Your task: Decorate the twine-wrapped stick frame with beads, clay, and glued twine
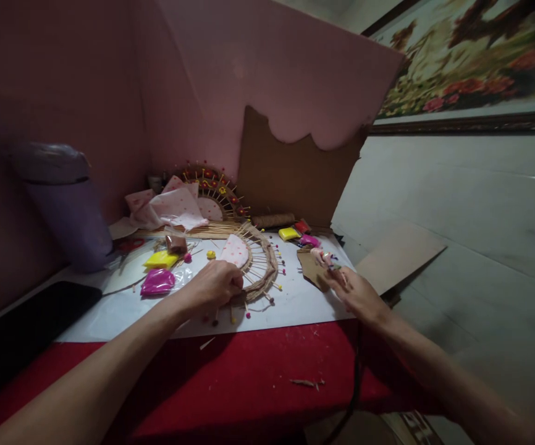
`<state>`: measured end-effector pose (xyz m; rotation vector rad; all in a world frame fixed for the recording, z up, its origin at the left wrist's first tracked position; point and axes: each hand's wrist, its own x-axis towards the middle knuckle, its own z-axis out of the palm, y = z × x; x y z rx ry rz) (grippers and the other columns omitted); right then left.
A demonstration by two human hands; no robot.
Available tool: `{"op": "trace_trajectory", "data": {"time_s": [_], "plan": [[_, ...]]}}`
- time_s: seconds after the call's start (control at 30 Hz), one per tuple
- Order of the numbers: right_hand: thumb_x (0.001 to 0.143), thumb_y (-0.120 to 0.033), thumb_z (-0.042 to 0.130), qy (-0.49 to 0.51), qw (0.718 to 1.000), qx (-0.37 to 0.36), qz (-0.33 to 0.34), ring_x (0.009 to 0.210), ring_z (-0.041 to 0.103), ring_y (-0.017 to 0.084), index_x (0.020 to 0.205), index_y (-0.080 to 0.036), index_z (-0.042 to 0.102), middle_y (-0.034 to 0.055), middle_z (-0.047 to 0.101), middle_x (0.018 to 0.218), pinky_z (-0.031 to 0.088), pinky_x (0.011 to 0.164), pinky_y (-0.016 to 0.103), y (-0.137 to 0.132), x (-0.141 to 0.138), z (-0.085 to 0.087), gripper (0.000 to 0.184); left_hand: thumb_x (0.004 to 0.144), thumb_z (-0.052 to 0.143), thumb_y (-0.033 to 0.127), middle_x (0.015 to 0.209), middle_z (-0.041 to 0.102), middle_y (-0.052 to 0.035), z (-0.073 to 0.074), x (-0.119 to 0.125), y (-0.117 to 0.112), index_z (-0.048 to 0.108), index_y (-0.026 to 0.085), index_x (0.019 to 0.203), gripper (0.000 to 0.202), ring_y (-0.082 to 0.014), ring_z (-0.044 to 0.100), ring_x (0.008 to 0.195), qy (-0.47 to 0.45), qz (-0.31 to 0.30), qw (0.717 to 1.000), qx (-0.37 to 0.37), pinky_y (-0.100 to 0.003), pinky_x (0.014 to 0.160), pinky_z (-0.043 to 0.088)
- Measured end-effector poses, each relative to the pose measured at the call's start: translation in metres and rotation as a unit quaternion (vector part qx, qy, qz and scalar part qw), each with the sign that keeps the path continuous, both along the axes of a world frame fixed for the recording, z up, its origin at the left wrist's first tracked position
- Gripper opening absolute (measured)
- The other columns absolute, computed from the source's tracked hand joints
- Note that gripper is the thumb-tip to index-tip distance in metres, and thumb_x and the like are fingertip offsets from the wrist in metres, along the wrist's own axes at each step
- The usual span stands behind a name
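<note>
A half-round craft piece (267, 272) lies on the white sheet, with thin sticks fanning from a pink-spotted half disc (236, 251) through a brown twisted band to small coloured balls. My left hand (219, 283) is closed at its near-left end, fingertips pinched against the edge; what exactly they grip is partly hidden. Over a torn cardboard piece (311, 272) at the right, my right hand (353, 293) is closed around what looks like a pale, patterned glue gun (324, 258). A dark cord (356, 377) hangs below that hand.
Yellow (160, 259) and magenta clay packets (157, 282) lie left, near a yellow ball (210, 254). Behind are spotted cloth (175, 207), sticks, a twine roll (273, 220) and a finished-looking arch (216, 185). A purple tumbler (66, 210) and black slab (40, 327) stand left.
</note>
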<state>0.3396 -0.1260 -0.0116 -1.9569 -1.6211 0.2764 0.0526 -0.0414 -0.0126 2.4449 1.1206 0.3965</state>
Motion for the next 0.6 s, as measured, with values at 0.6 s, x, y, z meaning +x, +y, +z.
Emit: {"op": "trace_trajectory", "data": {"time_s": [0.6], "plan": [[0.089,-0.02,0.046,-0.27,0.937,0.167,0.145,0.097,0.051,0.027,0.109,-0.015,0.06,0.0121,0.059,0.103,0.039,0.084,0.04,-0.015,-0.048,-0.003,0.025,0.07,0.055,0.02,0.063,0.063,-0.0021,-0.005,-0.001,0.002,0.068,0.016,0.072,0.014,-0.0122,0.054,0.06,-0.004,0.001,1.0,0.01,-0.023,0.057,0.036]]}}
